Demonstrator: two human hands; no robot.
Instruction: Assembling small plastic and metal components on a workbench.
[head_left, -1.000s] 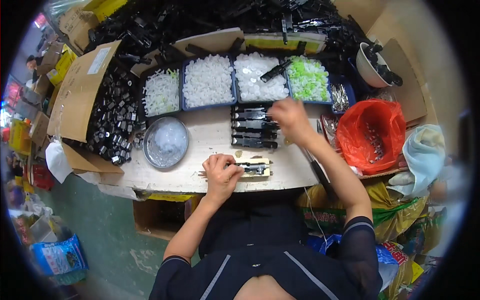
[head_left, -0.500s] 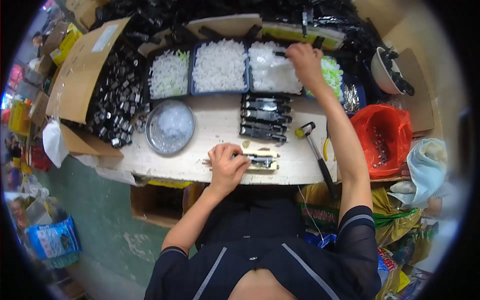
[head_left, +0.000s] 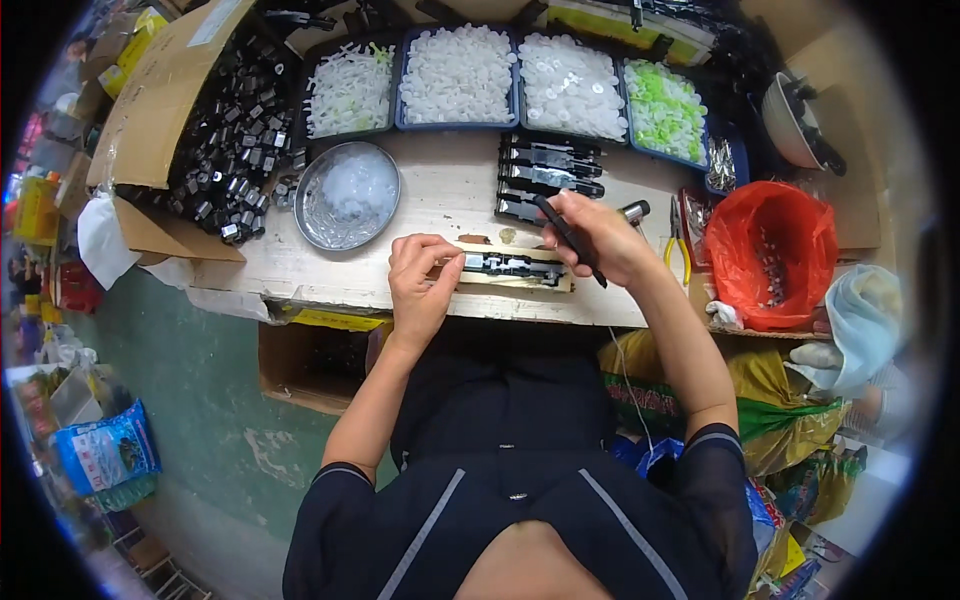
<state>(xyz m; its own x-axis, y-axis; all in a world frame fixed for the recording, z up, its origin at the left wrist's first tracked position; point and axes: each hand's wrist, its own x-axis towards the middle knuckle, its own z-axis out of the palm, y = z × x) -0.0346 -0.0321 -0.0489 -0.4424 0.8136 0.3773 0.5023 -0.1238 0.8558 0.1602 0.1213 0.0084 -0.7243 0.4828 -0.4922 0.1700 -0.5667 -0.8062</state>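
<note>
A cream block (head_left: 548, 285) lies near the table's front edge with a black and silver mechanism (head_left: 515, 265) seated along it. At the left end of this block, my left hand (head_left: 420, 285) is closed in a pinch, its fingertips against the mechanism; whatever is between them is too small to make out. My right hand (head_left: 610, 240) grips a long, slim black plastic part (head_left: 572, 242), tilted just above the block's right end. Behind that hand lies a row of similar black parts (head_left: 545, 170). The hammer (head_left: 635, 211) is mostly hidden by my right hand.
Trays of white pieces (head_left: 458, 75) and green-white pieces (head_left: 665, 110) line the back. A round metal dish (head_left: 348, 195) and a carton of black pieces (head_left: 235, 150) stand left. Yellow-handled pliers (head_left: 678, 245) and a red bag (head_left: 768, 255) lie right.
My right hand has come back from the rear trays toward the block and now holds the long black part. My left hand has shifted to the block's left end. The view has tilted slightly.
</note>
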